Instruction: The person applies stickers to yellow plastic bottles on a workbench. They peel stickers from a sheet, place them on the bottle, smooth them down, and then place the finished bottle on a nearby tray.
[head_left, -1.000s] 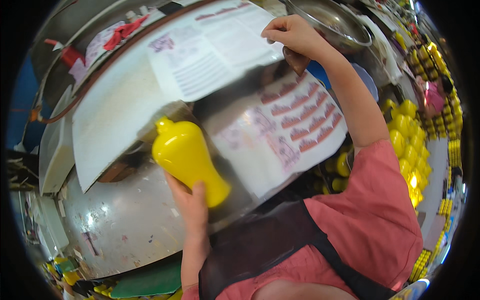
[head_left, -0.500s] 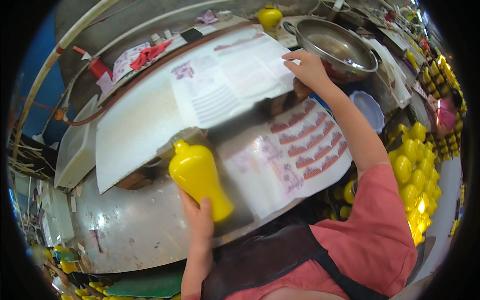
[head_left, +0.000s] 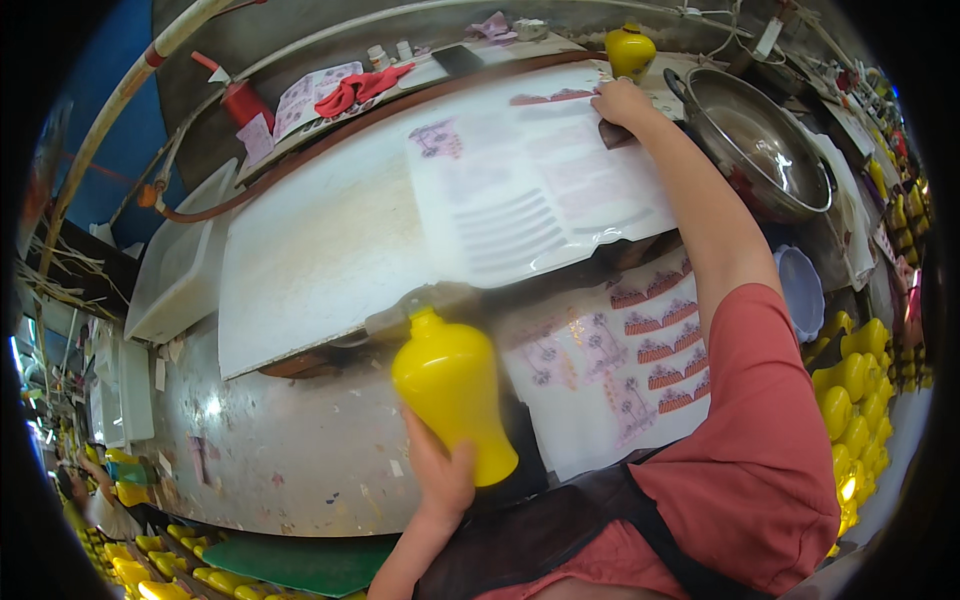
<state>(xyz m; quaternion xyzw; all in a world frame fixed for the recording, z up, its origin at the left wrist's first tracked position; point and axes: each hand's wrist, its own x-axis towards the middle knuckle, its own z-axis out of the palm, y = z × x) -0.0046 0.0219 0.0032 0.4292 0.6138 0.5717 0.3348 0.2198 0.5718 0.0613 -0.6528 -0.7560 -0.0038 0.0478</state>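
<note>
My left hand [head_left: 440,468] is closed round the lower part of a glossy yellow vase [head_left: 455,385], which leans with its narrow neck up, in front of the white board. My right hand [head_left: 624,104] reaches to the far right of the board, its fingertips at the end of a reddish printed decal strip [head_left: 548,98]. A dark brown flat piece [head_left: 615,134] shows under its palm, seemingly held by the curled fingers; whether they also pinch the strip is hidden. Wet-looking translucent decal sheets [head_left: 510,225] lie on the white board [head_left: 310,255].
A metal pan of water [head_left: 760,140] stands right of the board, a second yellow vase [head_left: 630,52] behind it. Another decal sheet [head_left: 570,430] lies near me. Several yellow vases [head_left: 855,400] crowd the right. A red cloth [head_left: 362,88] and red bottle [head_left: 245,103] sit far left.
My right hand has moved away from me to the decal strip's end, its fingers now closer together. The vase stays in my left hand; the whole view has shifted.
</note>
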